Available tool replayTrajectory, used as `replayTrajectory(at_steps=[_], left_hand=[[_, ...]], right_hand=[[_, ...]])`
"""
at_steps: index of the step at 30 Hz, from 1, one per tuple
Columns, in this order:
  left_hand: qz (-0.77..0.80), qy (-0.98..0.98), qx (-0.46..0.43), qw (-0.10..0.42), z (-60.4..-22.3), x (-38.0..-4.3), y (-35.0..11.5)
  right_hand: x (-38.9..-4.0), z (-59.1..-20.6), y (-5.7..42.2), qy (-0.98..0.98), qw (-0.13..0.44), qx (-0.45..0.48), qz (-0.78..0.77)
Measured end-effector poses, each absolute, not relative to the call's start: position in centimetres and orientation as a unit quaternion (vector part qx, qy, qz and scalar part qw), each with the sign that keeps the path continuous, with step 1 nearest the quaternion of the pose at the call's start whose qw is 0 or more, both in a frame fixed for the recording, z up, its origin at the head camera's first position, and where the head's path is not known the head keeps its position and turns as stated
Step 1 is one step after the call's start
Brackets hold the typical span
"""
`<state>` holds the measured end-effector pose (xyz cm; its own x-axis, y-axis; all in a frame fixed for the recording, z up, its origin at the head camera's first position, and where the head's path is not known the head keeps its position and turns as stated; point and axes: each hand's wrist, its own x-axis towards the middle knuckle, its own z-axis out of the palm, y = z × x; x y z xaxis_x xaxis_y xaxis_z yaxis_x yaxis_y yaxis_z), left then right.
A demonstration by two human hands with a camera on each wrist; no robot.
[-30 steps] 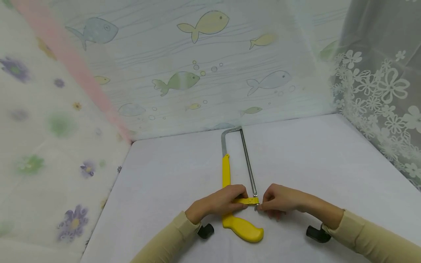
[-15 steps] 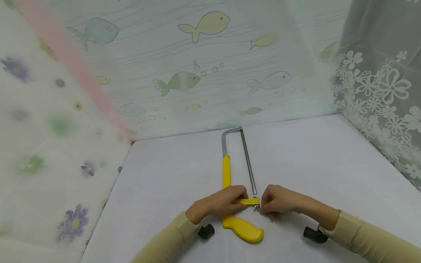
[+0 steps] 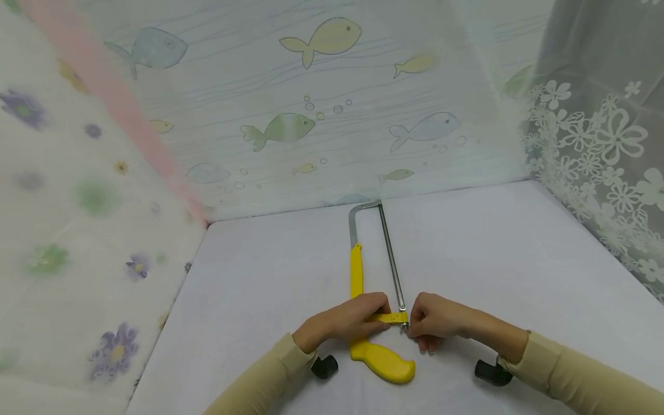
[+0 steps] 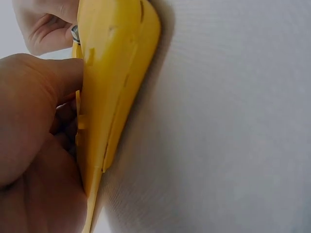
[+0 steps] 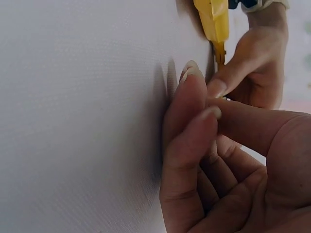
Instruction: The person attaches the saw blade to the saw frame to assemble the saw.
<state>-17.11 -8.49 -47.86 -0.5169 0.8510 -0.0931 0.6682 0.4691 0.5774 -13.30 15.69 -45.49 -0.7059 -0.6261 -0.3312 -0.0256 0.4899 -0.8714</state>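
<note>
A hacksaw [image 3: 357, 271] with a yellow handle and a grey metal bow lies flat on the white table, its blade [image 3: 391, 253] on the right side. My left hand [image 3: 347, 318] grips the yellow frame just above the handle, fingers around the crosspiece; in the left wrist view the thumb [image 4: 68, 75] presses against the yellow body. At the blade's near end sits a small metal wing nut [image 3: 403, 327]. My right hand [image 3: 438, 320] has thumb and curled fingers at this wing nut, pinching it from the right. In the right wrist view those fingers [image 5: 187, 145] hide the nut.
White cloth covers the table [image 3: 270, 276]. A fish-patterned curtain [image 3: 311, 115] hangs at its back edge, close to the hacksaw's far end. A flowered sheet [image 3: 78, 230] stands on the left and lace [image 3: 607, 150] on the right. Each wrist wears a black camera mount [image 3: 325, 366].
My right hand has shifted slightly left and its fingers have turned around the wing nut, which stands at a different angle. My left hand and the hacksaw have stayed in place.
</note>
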Motion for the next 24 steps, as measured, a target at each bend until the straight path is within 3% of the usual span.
replayTrajectory(at_steps=[16,24], left_hand=[[0.257,0.83,0.455,0.194,-47.7,-17.2,-8.3],[0.259,0.827,0.456,0.202,-47.8,-17.2,-8.5]], right_hand=[[-13.0,-45.2,14.1,0.879,0.248,-0.175,-0.367],[-12.7,-45.4,14.0,0.873,0.266,-0.16,-0.377]])
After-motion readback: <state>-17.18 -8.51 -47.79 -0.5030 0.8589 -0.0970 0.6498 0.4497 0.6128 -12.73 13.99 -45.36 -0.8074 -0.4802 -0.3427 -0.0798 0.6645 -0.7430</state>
